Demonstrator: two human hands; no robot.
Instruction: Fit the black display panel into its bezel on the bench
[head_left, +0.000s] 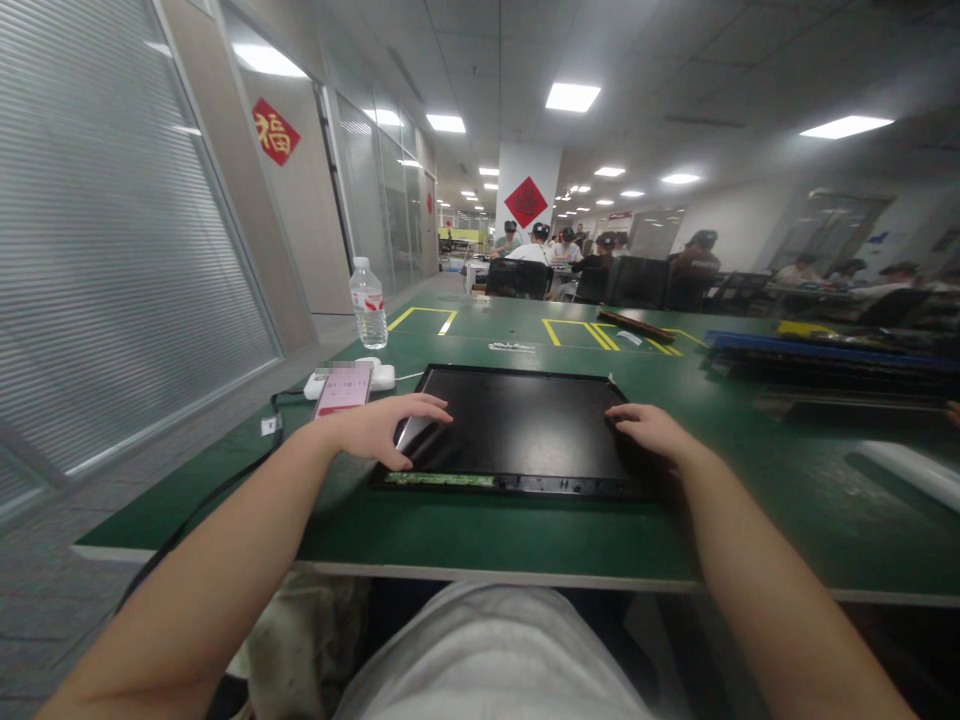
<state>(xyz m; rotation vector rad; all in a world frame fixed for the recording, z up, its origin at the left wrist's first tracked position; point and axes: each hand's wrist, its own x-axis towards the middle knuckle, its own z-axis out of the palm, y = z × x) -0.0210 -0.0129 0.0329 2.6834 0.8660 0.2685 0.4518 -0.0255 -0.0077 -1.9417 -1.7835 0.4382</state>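
A person's left hand (375, 428) rests flat, fingers spread and gripping nothing, on the left edge of a black display panel (525, 425), while the right hand (651, 428) lies open on its right edge. The panel sits flat near the front of a green tabletop (465, 525). Just left of the left hand lies a smartphone (343, 389) with a lit pink screen, beside a white charger (379, 374). A water bottle (368, 303) stands farther back; seated people work in the distance.
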